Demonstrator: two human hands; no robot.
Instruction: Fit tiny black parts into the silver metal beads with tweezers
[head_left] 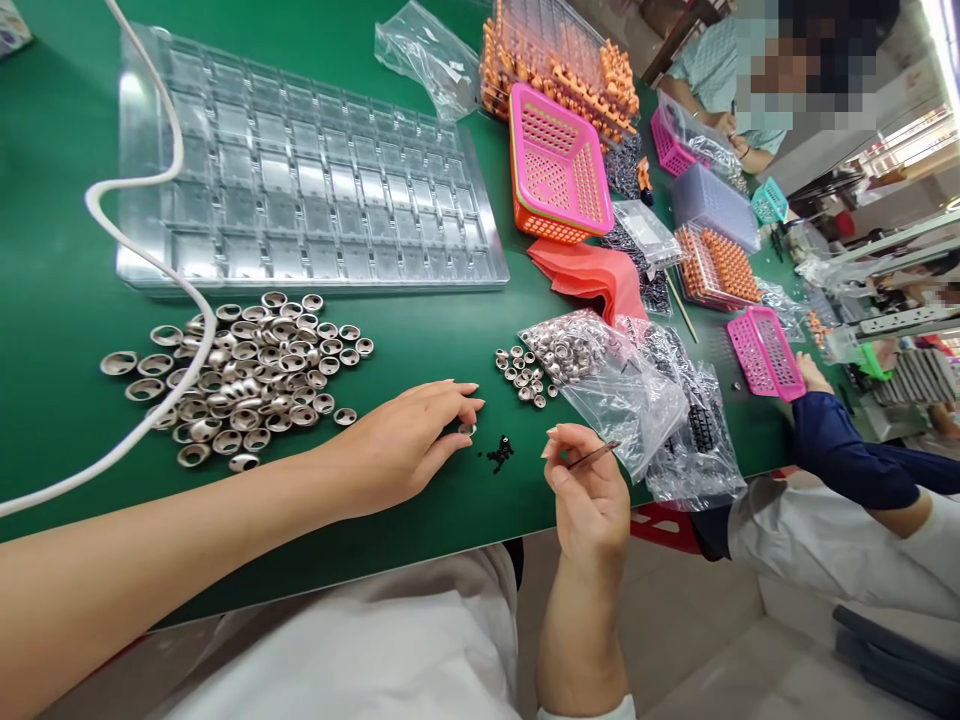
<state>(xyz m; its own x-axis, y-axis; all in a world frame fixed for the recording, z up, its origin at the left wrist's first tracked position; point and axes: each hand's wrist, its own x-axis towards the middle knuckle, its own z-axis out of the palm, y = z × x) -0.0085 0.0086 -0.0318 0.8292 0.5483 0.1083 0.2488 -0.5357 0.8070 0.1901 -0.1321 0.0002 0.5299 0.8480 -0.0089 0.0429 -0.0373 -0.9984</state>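
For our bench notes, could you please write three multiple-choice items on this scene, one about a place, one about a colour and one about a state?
1. The large pile of metal rings lies
A. in front of the clear tray
B. inside the pink basket
C. on the red cloth

2. The table is
A. white
B. green
C. blue

3. The right hand
A. lies flat and empty
B. pinches tweezers
C. grips a bag

Answers:
1 A, the rings lie loose on the table nearer than the tray.
2 B, the bare surface is green.
3 B, the fingers close on the thin tool.
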